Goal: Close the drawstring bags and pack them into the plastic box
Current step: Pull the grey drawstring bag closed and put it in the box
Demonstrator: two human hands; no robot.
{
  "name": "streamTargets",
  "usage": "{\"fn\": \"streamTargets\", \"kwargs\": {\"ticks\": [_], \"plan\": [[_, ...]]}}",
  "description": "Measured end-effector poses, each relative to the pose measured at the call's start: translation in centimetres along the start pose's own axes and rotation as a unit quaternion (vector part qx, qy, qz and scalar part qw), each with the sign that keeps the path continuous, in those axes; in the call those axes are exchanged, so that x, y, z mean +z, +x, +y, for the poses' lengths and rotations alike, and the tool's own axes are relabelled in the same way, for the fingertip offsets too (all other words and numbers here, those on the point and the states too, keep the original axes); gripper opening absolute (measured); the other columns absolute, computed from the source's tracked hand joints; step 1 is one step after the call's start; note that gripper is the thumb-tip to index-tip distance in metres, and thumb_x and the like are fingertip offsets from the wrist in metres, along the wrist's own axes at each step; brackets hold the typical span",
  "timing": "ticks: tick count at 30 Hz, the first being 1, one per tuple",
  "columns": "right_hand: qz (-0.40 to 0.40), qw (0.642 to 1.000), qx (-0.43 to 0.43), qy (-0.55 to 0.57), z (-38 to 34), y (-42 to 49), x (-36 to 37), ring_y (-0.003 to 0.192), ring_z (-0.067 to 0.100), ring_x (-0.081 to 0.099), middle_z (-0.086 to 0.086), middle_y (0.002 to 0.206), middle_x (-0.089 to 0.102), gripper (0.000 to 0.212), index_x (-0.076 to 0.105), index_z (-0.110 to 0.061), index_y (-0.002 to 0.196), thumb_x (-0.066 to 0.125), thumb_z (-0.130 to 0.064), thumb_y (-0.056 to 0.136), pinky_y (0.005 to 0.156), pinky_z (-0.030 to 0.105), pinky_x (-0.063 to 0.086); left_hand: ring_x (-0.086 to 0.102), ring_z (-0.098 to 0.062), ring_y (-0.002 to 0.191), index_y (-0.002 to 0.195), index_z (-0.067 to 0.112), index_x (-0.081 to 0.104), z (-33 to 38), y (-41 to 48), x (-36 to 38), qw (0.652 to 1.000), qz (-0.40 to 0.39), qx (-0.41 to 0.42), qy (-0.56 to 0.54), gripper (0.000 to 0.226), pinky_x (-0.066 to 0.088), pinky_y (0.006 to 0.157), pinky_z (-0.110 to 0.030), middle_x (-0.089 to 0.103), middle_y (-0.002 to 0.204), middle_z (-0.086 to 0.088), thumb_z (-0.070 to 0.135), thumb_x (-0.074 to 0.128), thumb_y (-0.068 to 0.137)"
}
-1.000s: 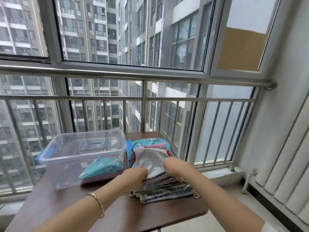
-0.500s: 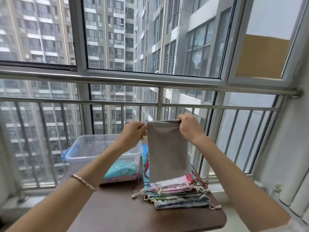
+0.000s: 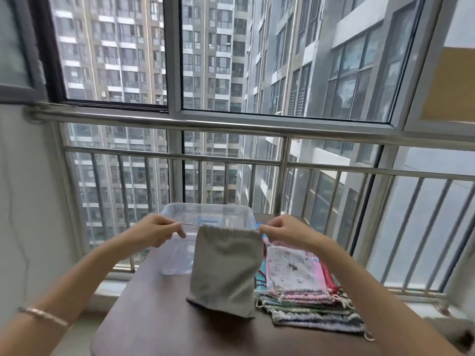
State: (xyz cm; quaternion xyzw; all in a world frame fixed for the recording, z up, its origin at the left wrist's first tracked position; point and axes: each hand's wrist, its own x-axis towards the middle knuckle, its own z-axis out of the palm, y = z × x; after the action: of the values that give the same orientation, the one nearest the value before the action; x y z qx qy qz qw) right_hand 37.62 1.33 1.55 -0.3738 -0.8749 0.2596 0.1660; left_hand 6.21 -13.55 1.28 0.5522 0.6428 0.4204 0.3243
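Pinching the drawstring cord (image 3: 189, 224), a person's left hand (image 3: 154, 233) and right hand (image 3: 285, 233), which nips the opposite top corner, suspend a grey drawstring bag (image 3: 226, 268) between them, the clear plastic box (image 3: 180, 214) just behind and stacked patterned bags (image 3: 303, 291) below the right grip.

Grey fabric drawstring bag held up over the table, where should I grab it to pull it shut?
Take the grey fabric drawstring bag by its pale cord at both top corners, coming from each side and pulling outward. The cord leaves the gathered hem sideways, and the body hangs limp below.
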Motion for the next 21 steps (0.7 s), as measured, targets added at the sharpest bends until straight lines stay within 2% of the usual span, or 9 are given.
{"fn": "streamTargets", "kwargs": {"ticks": [4, 6, 8, 10, 12, 14, 17, 19, 21], "plan": [[-0.024, 0.984, 0.03, 0.174, 2.1, -0.6, -1.3, 0.043, 0.006, 0.03, 0.0, 0.056, 0.034, 0.038, 0.047, -0.01, 0.063, 0.056, -0.026, 0.097, 0.05, 0.012, 0.04, 0.027, -0.008, 0.039, 0.077, 0.002, 0.066, -2.5, 0.0, -2.9, 0.99, 0.123, -0.043, -0.063, 0.031, 0.023, 0.039, -0.016, 0.033, 0.049, 0.004, 0.018, 0.049, 0.098], [-0.059, 0.947, 0.026, 0.313, 2.7, -0.5, -1.4, 0.054, 0.009, 0.04, 0.002, 0.062, 0.041, 0.035, 0.05, -0.01, 0.063, 0.057, -0.022, 0.096, 0.067, 0.018, 0.052, 0.042, -0.01, 0.046, 0.078, 0.006, 0.062, -2.3, 0.1, -1.9, 0.984, 0.125, -0.037, -0.118, 0.028, 0.034, 0.046, -0.019, 0.046, 0.059, -0.003, 0.017, 0.047, 0.099], [-0.077, 0.904, -0.013, 0.42, 2.0, 0.0, -1.2, 0.085, 0.021, 0.058, 0.01, 0.084, 0.06, 0.031, 0.064, -0.011, 0.07, 0.052, -0.02, 0.097, 0.095, 0.033, 0.05, 0.063, -0.016, 0.077, 0.08, 0.008, 0.059, -0.6, 0.3, -0.2, 0.97, 0.074, -0.002, -0.23, 0.023, 0.046, 0.07, -0.027, 0.066, 0.088, -0.01, 0.015, 0.045, 0.097], [-0.078, 0.847, -0.054, 0.523, 0.4, 0.8, -1.1, 0.115, 0.025, 0.059, 0.015, 0.111, 0.065, 0.034, 0.071, -0.01, 0.083, 0.044, -0.019, 0.101, 0.105, 0.037, 0.042, 0.063, -0.018, 0.104, 0.079, 0.008, 0.057, 2.0, 0.3, 1.5, 0.947, -0.01, 0.036, -0.32, 0.018, 0.045, 0.089, -0.034, 0.069, 0.11, -0.007, 0.016, 0.047, 0.091], [-0.096, 0.767, -0.071, 0.63, -1.4, 1.6, -0.8, 0.113, 0.027, 0.06, 0.016, 0.11, 0.065, 0.029, 0.069, -0.004, 0.104, 0.044, -0.018, 0.1, 0.107, 0.042, 0.041, 0.064, -0.02, 0.104, 0.079, 0.008, 0.059, 4.1, 0.6, 2.9, 0.931, -0.055, 0.055, -0.357, 0.016, 0.044, 0.094, -0.037, 0.07, 0.109, -0.008, 0.019, 0.049, 0.087], [-0.128, 0.719, -0.061, 0.681, -2.9, 2.5, 0.0, 0.089, 0.021, 0.06, 0.01, 0.091, 0.062, 0.031, 0.06, 0.002, 0.121, 0.045, -0.01, 0.098, 0.093, 0.034, 0.051, 0.066, -0.021, 0.092, 0.079, 0.009, 0.064, 5.5, 1.0, 4.0, 0.927, -0.085, 0.071, -0.359, 0.019, 0.049, 0.09, -0.035, 0.071, 0.097, -0.01, 0.019, 0.05, 0.087], [-0.147, 0.823, -0.019, 0.548, -4.5, 3.7, 1.8, 0.061, 0.01, 0.039, 0.003, 0.074, 0.049, 0.033, 0.058, 0.003, 0.124, 0.042, 0.0, 0.095, 0.055, 0.02, 0.038, 0.065, -0.02, 0.082, 0.084, 0.008, 0.063, 6.9, 1.7, 5.2, 0.941, -0.111, 0.098, -0.305, 0.02, 0.054, 0.078, -0.028, 0.069, 0.089, -0.009, 0.019, 0.049, 0.092], [-0.183, 0.884, -0.016, 0.429, -5.6, 3.8, 3.2, 0.058, 0.009, 0.034, 0.001, 0.07, 0.045, 0.029, 0.066, -0.001, 0.112, 0.043, 0.0, 0.094, 0.054, 0.021, 0.03, 0.066, -0.017, 0.082, 0.086, 0.006, 0.062, 7.9, 2.1, 5.8, 0.956, -0.083, 0.114, -0.258, 0.021, 0.054, 0.076, -0.026, 0.07, 0.088, -0.007, 0.016, 0.046, 0.095], [-0.203, 0.907, -0.028, 0.368, -6.9, 3.4, 4.0, 0.057, 0.01, 0.03, -0.002, 0.064, 0.038, 0.028, 0.072, -0.006, 0.101, 0.045, -0.004, 0.093, 0.057, 0.024, 0.024, 0.066, -0.015, 0.085, 0.088, 0.006, 0.064, 8.6, 2.8, 6.4, 0.967, -0.038, 0.112, -0.225, 0.023, 0.052, 0.077, -0.026, 0.072, 0.091, -0.007, 0.015, 0.045, 0.097]]}}
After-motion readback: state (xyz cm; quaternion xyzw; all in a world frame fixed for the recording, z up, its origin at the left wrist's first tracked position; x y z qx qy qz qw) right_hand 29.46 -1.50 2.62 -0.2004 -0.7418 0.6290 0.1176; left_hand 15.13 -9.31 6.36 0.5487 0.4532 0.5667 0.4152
